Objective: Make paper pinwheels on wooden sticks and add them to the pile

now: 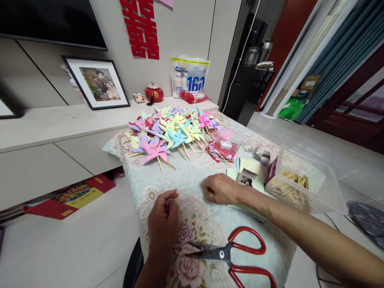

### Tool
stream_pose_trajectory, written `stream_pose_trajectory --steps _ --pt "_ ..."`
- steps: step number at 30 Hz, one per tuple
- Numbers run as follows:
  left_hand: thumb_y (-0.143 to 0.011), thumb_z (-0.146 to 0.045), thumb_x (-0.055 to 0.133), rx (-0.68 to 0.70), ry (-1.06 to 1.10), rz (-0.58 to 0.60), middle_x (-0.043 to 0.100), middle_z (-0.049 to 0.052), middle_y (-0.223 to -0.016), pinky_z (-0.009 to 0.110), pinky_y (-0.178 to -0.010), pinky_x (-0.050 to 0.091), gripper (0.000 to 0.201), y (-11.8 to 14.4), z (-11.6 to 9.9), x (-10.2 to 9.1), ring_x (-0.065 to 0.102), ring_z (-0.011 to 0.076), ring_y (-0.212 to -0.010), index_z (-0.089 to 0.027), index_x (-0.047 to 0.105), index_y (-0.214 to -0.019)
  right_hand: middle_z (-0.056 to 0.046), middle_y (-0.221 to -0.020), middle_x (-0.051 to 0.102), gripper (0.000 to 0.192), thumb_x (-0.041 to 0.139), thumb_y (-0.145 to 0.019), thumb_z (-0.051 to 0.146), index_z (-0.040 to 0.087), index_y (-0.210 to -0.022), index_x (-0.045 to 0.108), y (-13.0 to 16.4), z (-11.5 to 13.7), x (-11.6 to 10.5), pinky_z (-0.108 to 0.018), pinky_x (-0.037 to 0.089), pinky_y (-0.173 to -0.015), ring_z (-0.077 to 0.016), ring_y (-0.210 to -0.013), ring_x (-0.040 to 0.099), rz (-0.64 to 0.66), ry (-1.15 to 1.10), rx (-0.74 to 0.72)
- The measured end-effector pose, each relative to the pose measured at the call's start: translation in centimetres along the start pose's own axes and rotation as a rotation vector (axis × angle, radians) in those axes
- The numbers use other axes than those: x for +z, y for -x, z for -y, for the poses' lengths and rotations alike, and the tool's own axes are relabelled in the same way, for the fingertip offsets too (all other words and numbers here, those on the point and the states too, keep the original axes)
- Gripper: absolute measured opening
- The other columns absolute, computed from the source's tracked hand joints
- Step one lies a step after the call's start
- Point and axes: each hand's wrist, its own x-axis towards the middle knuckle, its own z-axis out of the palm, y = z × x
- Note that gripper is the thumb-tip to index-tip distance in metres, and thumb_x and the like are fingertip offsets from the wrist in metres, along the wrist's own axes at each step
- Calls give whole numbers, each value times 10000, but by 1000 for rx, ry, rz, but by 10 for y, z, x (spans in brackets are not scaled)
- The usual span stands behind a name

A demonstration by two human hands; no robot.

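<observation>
Left hand (163,224) is pinching a thin wooden stick (179,197) upright near the table's front edge, while the right hand (220,189) rests curled loosely on the floral tablecloth (192,176) – can't tell if it's holding anything. Red-handled scissors (234,256) lie open just in front of them, and a heap of pastel paper pinwheels (172,132) covers the far end – a clear plastic box of sticks (300,182) sits by the right edge.

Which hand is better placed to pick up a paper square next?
Right, probably. The right hand rests on the cloth beside the stack of paper squares. The left hand is farther from it and already pinches a wooden stick, so it is occupied.
</observation>
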Motion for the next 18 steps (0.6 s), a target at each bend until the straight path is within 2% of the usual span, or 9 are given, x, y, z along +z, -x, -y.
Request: stream_pose_trajectory --steps 3,9,18 --pt "-819 -346 575 4 16 -12 725 44 -968 283 -628 491 293 0 0 0 605 161 -671 -203 670 -1056 -107 -915 746 182 525 -821 182 152 -879 695 -5 6 6 -281 405 -647 -217 -801 677 -49 -15 -31" --pt "-804 -343 582 -14 10 -21 734 50 -970 279 -611 489 300 2 -3 -2 613 164 -672 -200 680 -1049 -149 -986 721 224 467 -905 179 123 -978 671 -8 14 12 -292 449 -681 -234 -861 691 -30 89 -100" --pt "-772 -378 573 -68 -27 -32 739 50 -1033 370 -880 515 327 -1 -3 -3 664 236 -930 -221 679 -1039 -181 -970 753 253 526 -827 214 95 -954 710 -17 22 7 -337 521 -702 -300 -868 732 55 132 -62"
